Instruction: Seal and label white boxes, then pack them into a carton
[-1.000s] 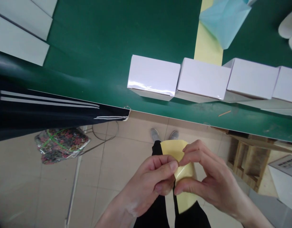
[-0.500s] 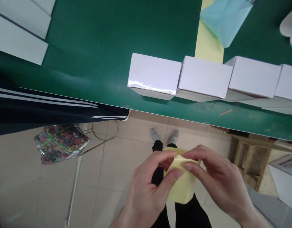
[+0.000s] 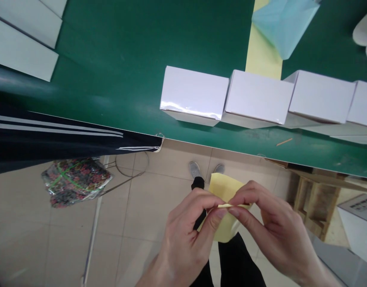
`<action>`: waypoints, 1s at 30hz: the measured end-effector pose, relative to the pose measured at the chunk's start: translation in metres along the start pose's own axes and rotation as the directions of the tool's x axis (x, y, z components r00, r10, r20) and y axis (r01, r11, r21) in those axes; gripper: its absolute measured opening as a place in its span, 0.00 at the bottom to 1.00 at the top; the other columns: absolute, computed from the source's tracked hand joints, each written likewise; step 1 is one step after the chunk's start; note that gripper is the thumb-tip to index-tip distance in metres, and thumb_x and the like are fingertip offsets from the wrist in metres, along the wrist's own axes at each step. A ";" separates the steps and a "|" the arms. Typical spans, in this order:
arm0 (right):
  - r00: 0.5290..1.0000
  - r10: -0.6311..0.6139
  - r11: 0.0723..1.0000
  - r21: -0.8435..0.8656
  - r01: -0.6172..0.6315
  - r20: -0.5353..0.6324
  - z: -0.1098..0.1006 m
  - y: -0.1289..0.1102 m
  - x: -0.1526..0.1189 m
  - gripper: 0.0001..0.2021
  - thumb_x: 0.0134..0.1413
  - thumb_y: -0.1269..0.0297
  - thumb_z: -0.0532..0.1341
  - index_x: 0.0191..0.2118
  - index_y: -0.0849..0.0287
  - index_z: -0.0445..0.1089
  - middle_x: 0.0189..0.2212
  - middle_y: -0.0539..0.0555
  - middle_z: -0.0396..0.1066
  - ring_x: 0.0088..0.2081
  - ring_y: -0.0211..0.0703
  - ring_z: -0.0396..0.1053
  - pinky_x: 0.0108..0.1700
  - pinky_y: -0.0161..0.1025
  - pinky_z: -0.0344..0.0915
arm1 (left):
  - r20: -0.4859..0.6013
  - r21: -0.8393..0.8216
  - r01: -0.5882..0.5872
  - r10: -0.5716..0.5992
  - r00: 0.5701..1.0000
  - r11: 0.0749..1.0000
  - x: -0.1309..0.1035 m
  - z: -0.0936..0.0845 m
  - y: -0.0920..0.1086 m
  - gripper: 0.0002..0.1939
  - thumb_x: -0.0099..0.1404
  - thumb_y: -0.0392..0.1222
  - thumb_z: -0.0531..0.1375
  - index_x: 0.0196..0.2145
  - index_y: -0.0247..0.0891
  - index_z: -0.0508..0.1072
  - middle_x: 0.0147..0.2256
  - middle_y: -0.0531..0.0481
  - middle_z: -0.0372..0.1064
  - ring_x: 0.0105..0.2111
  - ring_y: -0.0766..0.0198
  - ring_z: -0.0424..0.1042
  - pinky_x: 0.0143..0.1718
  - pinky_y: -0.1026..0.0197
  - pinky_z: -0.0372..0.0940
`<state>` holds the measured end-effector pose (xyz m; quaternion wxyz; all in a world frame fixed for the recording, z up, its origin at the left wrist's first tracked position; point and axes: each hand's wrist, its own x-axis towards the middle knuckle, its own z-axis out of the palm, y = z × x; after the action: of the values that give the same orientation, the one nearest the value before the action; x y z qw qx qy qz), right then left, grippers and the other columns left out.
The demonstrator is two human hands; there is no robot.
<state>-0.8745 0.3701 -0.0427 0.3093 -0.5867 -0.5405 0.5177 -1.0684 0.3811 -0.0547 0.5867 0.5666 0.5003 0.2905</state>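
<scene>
Below the near edge of the green desk point(image 3: 120, 59), a yellow sheet point(image 3: 225, 230) is held in the air over the tiled floor point(image 3: 147, 203), in front of the person's black-clad legs point(image 3: 237, 263). The left hand point(image 3: 186, 235) has its grip pinching a narrow fold across the sheet between thumb and fingers; the right hand point(image 3: 275, 227) pinches the same fold just beside it, the two thumbs nearly meeting. Part of the sheet rises beyond the fold, and the rest hangs below the thumbs. Along the desk's near side stands a row of white boxes point(image 3: 195, 91). Behind them lies a yellow strip point(image 3: 264, 56), partly covered by a light blue object point(image 3: 285, 26). Dark striped cloth point(image 3: 57, 137) reaches over the desk's edge at left, above a plastic-wrapped floral bundle point(image 3: 78, 181).
</scene>
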 end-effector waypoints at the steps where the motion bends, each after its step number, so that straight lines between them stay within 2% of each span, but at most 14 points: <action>1: 1.000 0.017 1.000 0.020 -0.017 0.005 0.000 0.000 0.000 0.08 0.63 0.71 0.65 0.43 0.50 0.73 0.38 0.46 0.72 0.41 0.35 0.71 0.43 0.34 0.67 | -0.002 0.001 -0.007 0.007 1.000 1.000 0.000 0.000 0.000 0.12 0.68 0.28 0.62 0.45 0.44 0.75 0.40 0.54 0.72 0.40 0.71 0.72 0.41 0.68 0.69; 6: 0.998 0.055 0.996 0.072 -0.056 0.025 -0.001 0.000 0.000 0.08 0.63 0.70 0.65 0.45 0.49 0.73 0.39 0.47 0.73 0.42 0.36 0.71 0.43 0.35 0.67 | -0.020 -0.005 -0.051 0.051 0.998 0.999 0.000 0.000 -0.001 0.15 0.66 0.26 0.63 0.46 0.44 0.76 0.40 0.53 0.73 0.40 0.69 0.73 0.41 0.66 0.70; 9: 0.998 0.051 0.994 0.100 -0.055 0.036 -0.001 0.000 0.000 0.08 0.64 0.70 0.65 0.45 0.49 0.73 0.40 0.47 0.73 0.43 0.36 0.71 0.45 0.35 0.67 | -0.022 -0.022 -0.032 0.032 0.999 0.999 0.001 0.000 -0.003 0.14 0.66 0.28 0.63 0.45 0.45 0.77 0.39 0.53 0.73 0.39 0.69 0.73 0.40 0.65 0.70; 11: 0.996 0.082 0.989 0.118 -0.084 0.024 -0.001 0.001 0.000 0.07 0.64 0.68 0.65 0.44 0.48 0.74 0.39 0.47 0.73 0.42 0.36 0.71 0.45 0.35 0.67 | -0.019 -0.044 0.031 -0.032 0.999 0.999 0.002 0.001 -0.003 0.13 0.67 0.31 0.64 0.46 0.48 0.77 0.39 0.54 0.74 0.38 0.69 0.74 0.39 0.65 0.70; 13: 0.983 0.185 0.972 0.146 -0.182 -0.012 0.001 0.003 0.000 0.05 0.64 0.64 0.66 0.44 0.48 0.74 0.39 0.47 0.74 0.42 0.36 0.71 0.44 0.34 0.67 | -0.018 -0.105 0.147 -0.149 0.989 0.984 0.001 0.001 -0.003 0.15 0.68 0.36 0.65 0.50 0.51 0.75 0.39 0.55 0.75 0.38 0.68 0.75 0.39 0.65 0.71; 16: 0.921 0.390 0.886 0.281 -0.369 -0.021 0.002 0.005 0.000 0.09 0.62 0.57 0.67 0.46 0.49 0.74 0.37 0.48 0.75 0.37 0.36 0.71 0.38 0.32 0.68 | -0.014 -0.200 0.310 -0.319 0.948 0.930 -0.003 0.001 -0.003 0.15 0.68 0.42 0.65 0.52 0.50 0.72 0.39 0.56 0.76 0.37 0.67 0.77 0.37 0.66 0.72; 18: 0.883 0.465 0.803 0.387 -0.453 0.069 0.001 0.007 0.002 0.13 0.61 0.55 0.68 0.49 0.50 0.73 0.36 0.48 0.76 0.37 0.36 0.72 0.37 0.32 0.69 | -0.032 -0.202 0.360 -0.374 0.927 0.911 -0.004 0.001 -0.004 0.10 0.69 0.44 0.64 0.48 0.47 0.73 0.38 0.55 0.77 0.35 0.67 0.76 0.33 0.67 0.71; 20: 0.863 0.466 0.753 0.426 -0.502 0.193 0.000 0.009 0.003 0.13 0.59 0.55 0.69 0.48 0.52 0.74 0.38 0.50 0.77 0.38 0.38 0.73 0.40 0.34 0.70 | -0.070 -0.169 0.379 -0.394 0.916 0.910 -0.004 -0.001 -0.004 0.07 0.70 0.45 0.63 0.45 0.46 0.75 0.37 0.55 0.77 0.33 0.69 0.75 0.30 0.69 0.69; 22: 0.854 0.440 0.743 0.422 -0.519 0.277 -0.001 0.010 0.003 0.11 0.58 0.57 0.70 0.44 0.54 0.76 0.39 0.51 0.78 0.40 0.40 0.74 0.43 0.36 0.71 | -0.092 -0.116 0.335 -0.346 0.934 0.935 -0.001 -0.003 -0.005 0.06 0.70 0.44 0.62 0.45 0.46 0.76 0.39 0.54 0.77 0.34 0.68 0.75 0.31 0.69 0.69; 24: 0.856 0.416 0.737 0.437 -0.516 0.307 -0.001 0.012 0.002 0.09 0.58 0.59 0.70 0.42 0.56 0.78 0.37 0.51 0.77 0.39 0.40 0.73 0.43 0.36 0.70 | -0.079 -0.040 0.237 -0.239 0.968 0.971 0.003 -0.005 -0.005 0.08 0.71 0.42 0.62 0.47 0.47 0.78 0.43 0.53 0.77 0.39 0.67 0.76 0.36 0.68 0.70; 26: 0.859 0.408 0.709 0.486 -0.512 0.309 -0.002 0.015 0.001 0.09 0.60 0.60 0.69 0.44 0.55 0.78 0.36 0.50 0.77 0.37 0.38 0.73 0.41 0.34 0.69 | -0.050 0.040 0.127 -0.125 0.991 0.991 0.006 -0.006 -0.006 0.12 0.70 0.39 0.62 0.50 0.50 0.79 0.45 0.52 0.75 0.43 0.66 0.75 0.40 0.67 0.71; 30: 0.869 0.400 0.691 0.526 -0.495 0.292 -0.002 0.018 -0.002 0.11 0.59 0.62 0.70 0.48 0.52 0.78 0.35 0.49 0.76 0.35 0.35 0.70 0.36 0.32 0.67 | -0.035 0.160 -0.030 0.036 0.999 0.987 0.007 -0.008 -0.009 0.17 0.68 0.35 0.64 0.52 0.53 0.79 0.48 0.51 0.72 0.45 0.68 0.74 0.43 0.67 0.72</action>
<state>-0.8667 0.3647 -0.0587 0.2958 -0.5345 -0.2165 0.7615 -1.0758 0.3887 -0.0638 0.5249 0.6144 0.5237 0.2697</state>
